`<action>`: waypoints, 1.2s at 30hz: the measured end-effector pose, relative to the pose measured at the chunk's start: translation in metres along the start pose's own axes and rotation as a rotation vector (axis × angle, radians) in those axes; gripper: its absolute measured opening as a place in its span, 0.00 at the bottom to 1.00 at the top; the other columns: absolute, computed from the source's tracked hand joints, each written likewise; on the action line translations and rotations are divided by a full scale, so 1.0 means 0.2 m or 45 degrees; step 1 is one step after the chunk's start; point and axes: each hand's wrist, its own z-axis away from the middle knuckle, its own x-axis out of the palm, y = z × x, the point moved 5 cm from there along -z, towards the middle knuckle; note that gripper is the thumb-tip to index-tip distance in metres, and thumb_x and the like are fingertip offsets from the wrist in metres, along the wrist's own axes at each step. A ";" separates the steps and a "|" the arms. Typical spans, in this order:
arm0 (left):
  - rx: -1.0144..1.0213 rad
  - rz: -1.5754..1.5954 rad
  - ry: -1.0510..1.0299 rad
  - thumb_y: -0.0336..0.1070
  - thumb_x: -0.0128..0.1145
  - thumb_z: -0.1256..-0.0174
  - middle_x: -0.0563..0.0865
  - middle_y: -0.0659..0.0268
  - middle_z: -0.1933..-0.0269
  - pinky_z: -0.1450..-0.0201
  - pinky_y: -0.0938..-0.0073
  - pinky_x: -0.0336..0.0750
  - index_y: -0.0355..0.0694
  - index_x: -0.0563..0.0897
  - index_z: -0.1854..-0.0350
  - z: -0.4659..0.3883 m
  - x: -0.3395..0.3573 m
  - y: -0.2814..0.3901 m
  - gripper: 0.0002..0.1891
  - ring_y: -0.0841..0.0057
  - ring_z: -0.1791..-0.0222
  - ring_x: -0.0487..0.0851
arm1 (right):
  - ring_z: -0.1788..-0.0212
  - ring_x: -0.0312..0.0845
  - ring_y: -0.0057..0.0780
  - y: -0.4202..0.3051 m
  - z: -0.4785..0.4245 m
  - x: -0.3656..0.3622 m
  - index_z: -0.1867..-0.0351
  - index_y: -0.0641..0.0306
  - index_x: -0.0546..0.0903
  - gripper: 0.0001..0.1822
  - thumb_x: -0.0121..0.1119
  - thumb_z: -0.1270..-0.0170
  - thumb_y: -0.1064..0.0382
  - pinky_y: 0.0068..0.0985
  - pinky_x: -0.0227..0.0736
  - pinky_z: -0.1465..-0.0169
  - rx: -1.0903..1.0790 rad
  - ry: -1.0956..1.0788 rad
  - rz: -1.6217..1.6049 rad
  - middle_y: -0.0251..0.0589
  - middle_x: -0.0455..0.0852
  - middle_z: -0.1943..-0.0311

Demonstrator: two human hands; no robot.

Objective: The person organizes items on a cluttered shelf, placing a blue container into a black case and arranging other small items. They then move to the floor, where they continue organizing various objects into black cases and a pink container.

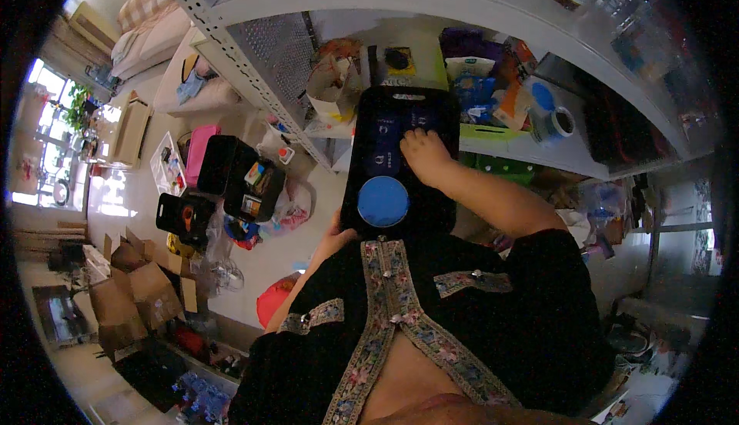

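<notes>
Close before my chest is a black bin [354, 153], apparently plastic, with a handle slot at its far end. Inside it are dark packages [381, 146] that bear writing, and a round blue lid or tin [383, 201] at the near end. My left hand [342, 233] holds the bin's near left side; its fingers are partly hidden under the rim. Reaching into the bin, my right hand [426, 153] rests with bent fingers on the dark packages. Whether it grips one cannot be told.
A white metal shelf [369, 0] arches overhead. On the level below stand a paper bag [332, 87], blue packets [474, 93] and an open white jar [554, 125]. At left on the floor are black bins [216, 165], a pink case [202, 146] and cardboard boxes [135, 295].
</notes>
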 end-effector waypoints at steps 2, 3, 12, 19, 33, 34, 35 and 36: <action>-0.105 0.013 0.006 0.21 0.55 0.42 0.79 0.63 0.39 0.49 0.74 0.77 0.44 0.61 0.22 0.00 0.00 -0.01 0.41 0.73 0.49 0.80 | 0.46 0.78 0.39 0.01 0.00 0.04 0.51 0.60 0.81 0.21 0.67 0.47 0.61 0.40 0.74 0.46 0.007 0.018 0.037 0.42 0.82 0.52; -0.198 0.039 0.046 0.21 0.55 0.42 0.79 0.64 0.40 0.50 0.75 0.77 0.44 0.60 0.22 0.02 -0.01 -0.04 0.41 0.74 0.49 0.80 | 0.46 0.78 0.40 0.00 0.00 0.01 0.51 0.61 0.81 0.21 0.68 0.47 0.60 0.40 0.74 0.46 -0.008 -0.027 -0.032 0.42 0.82 0.52; -0.459 0.233 0.064 0.22 0.54 0.36 0.80 0.65 0.41 0.50 0.75 0.77 0.49 0.58 0.20 0.06 -0.03 -0.07 0.40 0.76 0.51 0.80 | 0.36 0.73 0.54 0.31 0.52 -0.41 0.32 0.65 0.69 0.44 0.73 0.45 0.45 0.42 0.71 0.35 0.836 0.317 -0.805 0.56 0.78 0.40; -0.093 0.032 -0.066 0.21 0.55 0.34 0.78 0.62 0.37 0.47 0.71 0.77 0.46 0.53 0.19 0.00 -0.13 -0.27 0.42 0.74 0.46 0.80 | 0.62 0.82 0.63 -0.02 0.87 0.26 0.26 0.69 0.59 0.43 0.63 0.38 0.51 0.51 0.77 0.59 0.848 -0.123 -1.363 0.66 0.83 0.62; -0.500 -0.273 -0.143 0.33 0.60 0.33 0.85 0.62 0.47 0.55 0.67 0.80 0.42 0.66 0.28 0.01 -0.10 0.12 0.31 0.72 0.57 0.83 | 0.60 0.80 0.48 -0.24 1.19 0.12 0.33 0.67 0.71 0.29 0.56 0.36 0.60 0.42 0.74 0.56 0.918 0.369 -1.429 0.59 0.82 0.57; -0.418 -0.320 -0.124 0.33 0.59 0.33 0.86 0.62 0.49 0.56 0.68 0.80 0.41 0.68 0.29 -0.02 -0.09 0.16 0.29 0.72 0.59 0.84 | 0.54 0.82 0.51 -0.22 1.18 0.08 0.30 0.65 0.69 0.32 0.56 0.35 0.57 0.43 0.75 0.51 0.980 0.216 -1.470 0.61 0.82 0.51; -0.335 -0.367 -0.107 0.33 0.59 0.33 0.86 0.62 0.50 0.56 0.68 0.80 0.41 0.70 0.30 -0.04 -0.09 0.19 0.28 0.71 0.60 0.84 | 0.49 0.83 0.55 -0.22 1.18 0.07 0.27 0.63 0.66 0.35 0.56 0.35 0.55 0.44 0.77 0.46 1.040 0.061 -1.506 0.62 0.83 0.45; -0.246 -0.394 -0.098 0.33 0.59 0.33 0.86 0.62 0.51 0.57 0.68 0.79 0.39 0.72 0.33 -0.09 -0.10 0.18 0.26 0.70 0.61 0.84 | 0.47 0.83 0.55 -0.20 1.15 0.06 0.26 0.63 0.66 0.35 0.56 0.35 0.55 0.43 0.77 0.45 0.986 0.065 -1.495 0.61 0.82 0.43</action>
